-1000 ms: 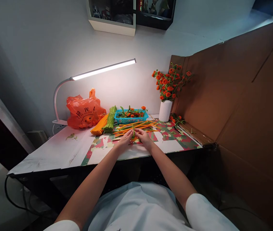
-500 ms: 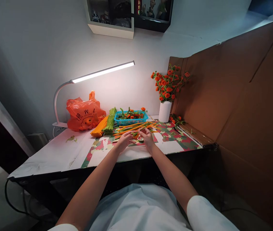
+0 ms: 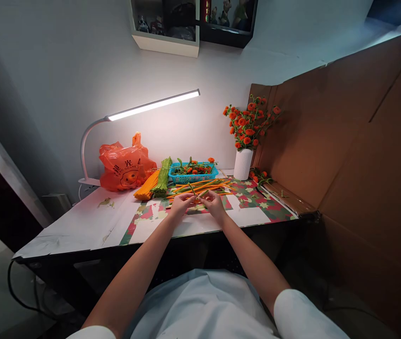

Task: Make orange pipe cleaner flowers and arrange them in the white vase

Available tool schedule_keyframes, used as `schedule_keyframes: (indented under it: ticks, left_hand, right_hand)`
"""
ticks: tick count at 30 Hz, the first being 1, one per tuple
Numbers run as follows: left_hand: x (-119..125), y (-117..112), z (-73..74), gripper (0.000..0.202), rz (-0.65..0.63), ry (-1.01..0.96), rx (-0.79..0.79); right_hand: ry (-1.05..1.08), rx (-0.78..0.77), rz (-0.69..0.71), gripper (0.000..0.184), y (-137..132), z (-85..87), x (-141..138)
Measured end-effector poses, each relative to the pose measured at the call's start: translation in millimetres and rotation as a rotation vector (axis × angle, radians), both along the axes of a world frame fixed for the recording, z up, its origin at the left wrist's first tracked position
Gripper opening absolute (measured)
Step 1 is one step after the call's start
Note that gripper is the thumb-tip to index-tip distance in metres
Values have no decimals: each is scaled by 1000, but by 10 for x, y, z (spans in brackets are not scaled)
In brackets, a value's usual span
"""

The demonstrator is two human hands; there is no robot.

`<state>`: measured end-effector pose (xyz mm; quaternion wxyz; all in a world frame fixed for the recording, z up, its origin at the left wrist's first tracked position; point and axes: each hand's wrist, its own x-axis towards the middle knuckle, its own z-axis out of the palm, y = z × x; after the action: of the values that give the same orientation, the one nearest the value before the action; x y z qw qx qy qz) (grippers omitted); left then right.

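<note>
My left hand (image 3: 182,203) and my right hand (image 3: 214,203) meet over the patterned mat (image 3: 249,200) at the desk's middle. Both pinch a small piece of green and orange pipe cleaner (image 3: 196,194) held between their fingertips, green ends sticking up. Just behind the hands lie loose orange and green pipe cleaners (image 3: 203,186). A blue basket (image 3: 192,173) of small orange flower pieces stands farther back.
Bundles of orange and green pipe cleaners (image 3: 154,183) lie left of the basket, beside an orange plastic bag (image 3: 124,165). A white vase of orange flowers (image 3: 243,162) stands at the back right. A lit desk lamp (image 3: 143,108) arches overhead. Cardboard panels (image 3: 345,141) wall the right side.
The hands parted slightly half a second ago, showing the small piece, then came together again. The green ends now stick up between the fingertips.
</note>
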<state>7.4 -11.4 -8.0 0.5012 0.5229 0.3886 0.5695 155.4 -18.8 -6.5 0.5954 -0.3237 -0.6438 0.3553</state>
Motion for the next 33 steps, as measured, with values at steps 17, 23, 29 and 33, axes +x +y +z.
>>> schedule_keyframes:
  ticks: [17,23,29,33]
  left_hand:
    - [53,34,-47,31,49,-58,56]
    - [39,30,-58,29,13,33,142]
    - [37,48,-82,29,57,38,139]
    - [29,42,-93,27,26,69,120]
  right_hand:
    - [24,-16,-242,31,-33,-5,-33]
    - [19,-13,-262,27,20,-64,-52]
    - [23,-74,-187,40,98,-123,-44]
    - [-66,-16,-221,25,98,-110,-20]
